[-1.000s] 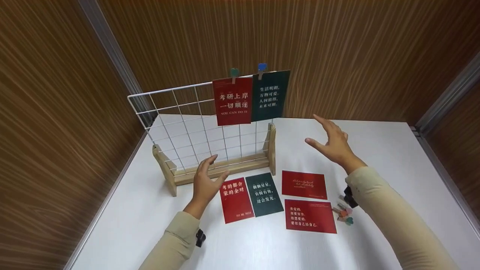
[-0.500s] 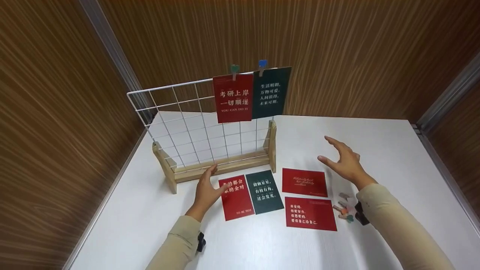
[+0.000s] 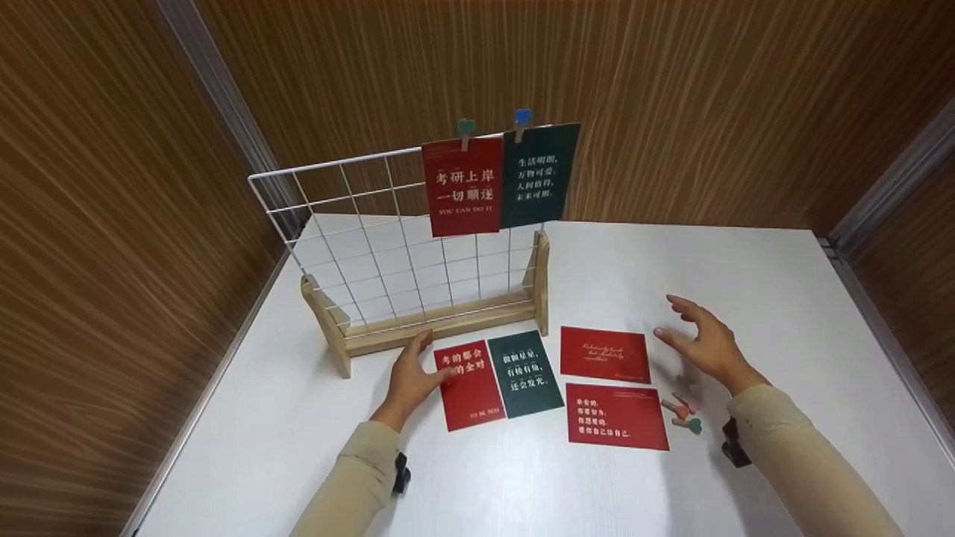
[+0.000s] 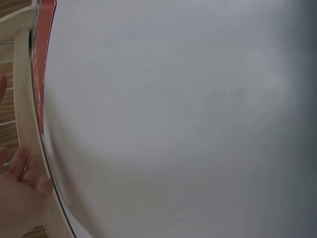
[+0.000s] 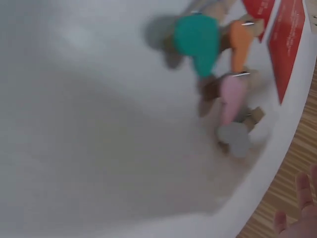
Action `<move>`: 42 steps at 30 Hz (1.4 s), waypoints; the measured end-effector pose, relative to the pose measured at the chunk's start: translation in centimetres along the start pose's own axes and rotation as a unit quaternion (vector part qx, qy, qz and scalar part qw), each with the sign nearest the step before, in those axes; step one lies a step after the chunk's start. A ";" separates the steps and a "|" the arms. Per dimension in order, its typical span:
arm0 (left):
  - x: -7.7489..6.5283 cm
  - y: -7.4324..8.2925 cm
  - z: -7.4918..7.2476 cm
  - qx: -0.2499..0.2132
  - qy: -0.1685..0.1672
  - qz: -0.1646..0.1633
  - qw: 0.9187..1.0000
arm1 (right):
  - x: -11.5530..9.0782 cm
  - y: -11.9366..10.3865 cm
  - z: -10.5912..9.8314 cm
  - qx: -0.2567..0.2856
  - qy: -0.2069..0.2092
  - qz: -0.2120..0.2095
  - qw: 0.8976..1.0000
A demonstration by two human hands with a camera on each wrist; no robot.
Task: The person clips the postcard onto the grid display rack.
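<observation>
Head view: left hand point(image 3: 407, 382) and right hand point(image 3: 712, 349) empty, thumbs point(image 3: 672, 340) spread, near 4 cards point(image 3: 524, 374)

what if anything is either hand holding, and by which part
Nothing appears held: in the head view, the left hand overlaps the nearest red card without visibly gripping it; the right hand is empty.

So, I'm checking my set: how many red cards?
4: the hanging red card on the wire rack, the left red card by the left hand, and the far red card and near red card on the right.
</observation>
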State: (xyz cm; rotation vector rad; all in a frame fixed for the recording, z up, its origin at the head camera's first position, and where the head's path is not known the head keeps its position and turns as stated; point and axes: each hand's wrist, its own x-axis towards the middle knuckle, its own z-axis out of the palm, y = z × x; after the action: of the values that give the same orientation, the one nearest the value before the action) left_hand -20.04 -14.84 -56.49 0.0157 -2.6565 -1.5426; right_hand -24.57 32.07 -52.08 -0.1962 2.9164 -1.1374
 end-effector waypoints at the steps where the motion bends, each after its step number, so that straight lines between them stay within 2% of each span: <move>1: 0.0 0.0 0.0 0.001 -0.004 -0.002 1.000 | -0.2 0.3 0.0 0.002 -0.004 0.003 1.000; 8: 0.1 -0.2 0.1 0.010 -0.012 -0.019 1.000 | -1.9 2.5 -0.1 0.002 -0.022 0.015 1.000; 18: 0.0 -0.5 0.4 0.038 -0.010 -0.008 0.999 | -3.5 4.5 0.5 -0.006 -0.011 0.005 1.000; 24: 0.1 -0.6 0.6 0.045 -0.005 -0.012 0.999 | -4.3 4.8 0.7 -0.003 -0.019 0.005 1.000; 42: 0.1 -0.8 0.7 0.067 0.002 -0.003 0.998 | -5.4 5.1 0.9 0.015 -0.031 0.044 0.998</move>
State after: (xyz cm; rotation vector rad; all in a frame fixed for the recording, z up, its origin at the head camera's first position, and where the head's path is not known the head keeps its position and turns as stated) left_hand -20.25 -14.64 -57.52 0.0335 -2.7545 -1.3617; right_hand -19.77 35.84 -56.43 -0.1009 2.8217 -1.1387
